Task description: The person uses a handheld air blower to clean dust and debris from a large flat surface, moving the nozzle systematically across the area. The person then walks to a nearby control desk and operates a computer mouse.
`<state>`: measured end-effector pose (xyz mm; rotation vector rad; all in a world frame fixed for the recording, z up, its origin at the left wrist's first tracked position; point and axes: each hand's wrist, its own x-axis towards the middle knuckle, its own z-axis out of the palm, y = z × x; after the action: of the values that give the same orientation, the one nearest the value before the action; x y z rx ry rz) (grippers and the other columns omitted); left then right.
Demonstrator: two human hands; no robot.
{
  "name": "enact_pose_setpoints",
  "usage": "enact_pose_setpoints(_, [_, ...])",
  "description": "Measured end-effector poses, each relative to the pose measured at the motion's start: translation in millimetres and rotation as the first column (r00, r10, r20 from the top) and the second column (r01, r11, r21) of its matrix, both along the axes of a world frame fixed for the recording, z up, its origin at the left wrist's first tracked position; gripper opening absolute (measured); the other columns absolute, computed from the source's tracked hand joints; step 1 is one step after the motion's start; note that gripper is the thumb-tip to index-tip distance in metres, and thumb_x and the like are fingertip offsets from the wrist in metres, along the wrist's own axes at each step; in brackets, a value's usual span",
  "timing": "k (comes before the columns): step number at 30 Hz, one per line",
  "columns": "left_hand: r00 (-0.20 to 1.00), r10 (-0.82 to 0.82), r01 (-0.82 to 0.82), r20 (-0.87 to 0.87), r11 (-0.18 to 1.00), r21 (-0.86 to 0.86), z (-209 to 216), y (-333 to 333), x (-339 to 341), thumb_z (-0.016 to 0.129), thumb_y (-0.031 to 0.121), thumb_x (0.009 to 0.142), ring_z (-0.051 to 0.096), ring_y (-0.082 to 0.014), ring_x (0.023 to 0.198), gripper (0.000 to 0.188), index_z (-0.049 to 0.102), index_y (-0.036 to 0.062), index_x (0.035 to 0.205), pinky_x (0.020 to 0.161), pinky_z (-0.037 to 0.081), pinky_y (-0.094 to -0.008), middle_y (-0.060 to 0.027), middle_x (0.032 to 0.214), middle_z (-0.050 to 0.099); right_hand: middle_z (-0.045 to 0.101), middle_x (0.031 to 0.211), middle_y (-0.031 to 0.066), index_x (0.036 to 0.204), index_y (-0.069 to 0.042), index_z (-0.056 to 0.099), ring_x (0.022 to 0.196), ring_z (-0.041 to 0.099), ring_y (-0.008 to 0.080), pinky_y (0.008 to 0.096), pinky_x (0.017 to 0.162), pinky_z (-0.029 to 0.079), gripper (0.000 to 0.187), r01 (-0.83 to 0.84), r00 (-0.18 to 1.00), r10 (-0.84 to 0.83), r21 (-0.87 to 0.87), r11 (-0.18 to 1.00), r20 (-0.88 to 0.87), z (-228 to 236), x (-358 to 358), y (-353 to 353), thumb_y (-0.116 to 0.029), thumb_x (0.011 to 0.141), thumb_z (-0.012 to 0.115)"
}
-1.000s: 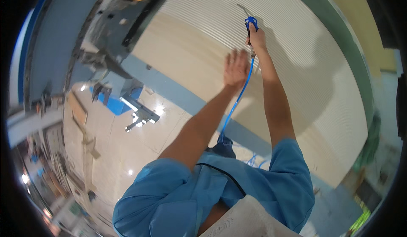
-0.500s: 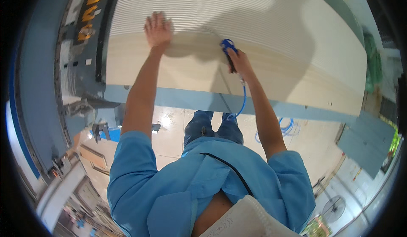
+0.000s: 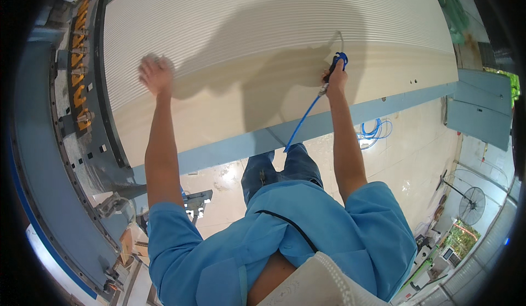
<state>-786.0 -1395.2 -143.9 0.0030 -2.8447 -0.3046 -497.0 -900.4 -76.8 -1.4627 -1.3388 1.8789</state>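
Observation:
A large pale panel [image 3: 402, 59] lies before me, its far part covered in fine parallel grooves and its near strip smooth. My right hand [image 3: 338, 80] is closed round a blue air blow gun [image 3: 340, 58] above the near strip. The gun's thin bent nozzle [image 3: 341, 38] reaches out over the grooves. From its handle a blue air hose [image 3: 304, 117] runs down toward my legs. My left hand [image 3: 156, 77], slightly blurred, is spread over the panel's left part with nothing in it. I cannot tell whether it touches the surface.
A blue-grey bed edge [image 3: 219, 146] borders the panel in front of me. Along the left stands a machine beam [image 3: 34, 130] with orange-marked fittings [image 3: 78, 70]. Coiled blue hose [image 3: 375, 132] lies on the floor to the right, and a fan [image 3: 471, 204] stands farther off.
My hands are wider apart: the left has moved left, the right with the blow gun to the right. The whole view has shifted and turned, showing more floor and the fan at right.

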Motion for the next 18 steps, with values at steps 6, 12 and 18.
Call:
enact_pose_setpoints(6, [0.977, -0.181, 0.19, 0.114, 0.979, -0.072, 11.1, 136.6, -0.4, 0.031, 0.056, 0.108, 0.021, -0.0397, 0.157, 0.066, 0.029, 0.0208, 0.164, 0.127, 0.014, -0.0591, -0.0119, 0.17, 0.027, 0.064, 0.064, 0.0089, 0.092, -0.001, 0.058, 0.048, 0.062, 0.0187, 0.0308, 0.042, 0.045, 0.056, -0.315, 0.949, 0.313, 0.094, 0.945, 0.03, 11.3, -17.2, -31.5, -0.054, 0.107, 0.05])
enact_pose_setpoints(12, [0.932, -0.347, 0.346, 0.104, 0.938, 0.029, 35.9, 227.3, -10.7, 0.035, 0.057, 0.108, 0.015, -0.0356, 0.159, 0.064, 0.029, 0.0267, 0.164, 0.128, 0.013, -0.0569, -0.0045, 0.172, 0.023, 0.066, 0.064, 0.0088, 0.097, 0.0, 0.06, 0.047, 0.063, 0.0171, 0.0312, 0.042, 0.044, 0.049, -0.75, 0.662, 0.72, 0.173, 0.639, 0.211, 30.0, -99.5, -13.1, -0.047, 0.105, 0.055])
enact_pose_setpoints(18, [0.945, -0.247, 0.257, 0.216, 0.966, -0.021, 46.4, 272.8, -12.6, 0.037, 0.057, 0.107, 0.016, -0.0323, 0.159, 0.063, 0.028, 0.0312, 0.163, 0.13, 0.009, -0.0545, 0.0002, 0.171, 0.025, 0.066, 0.059, 0.0098, 0.091, 0.0, 0.065, 0.044, 0.062, 0.018, 0.0337, 0.041, 0.045, 0.055, -0.677, 0.736, 0.619, 0.323, 0.661, 0.275, 13.0, -159.9, 121.4, -0.051, 0.105, 0.052])
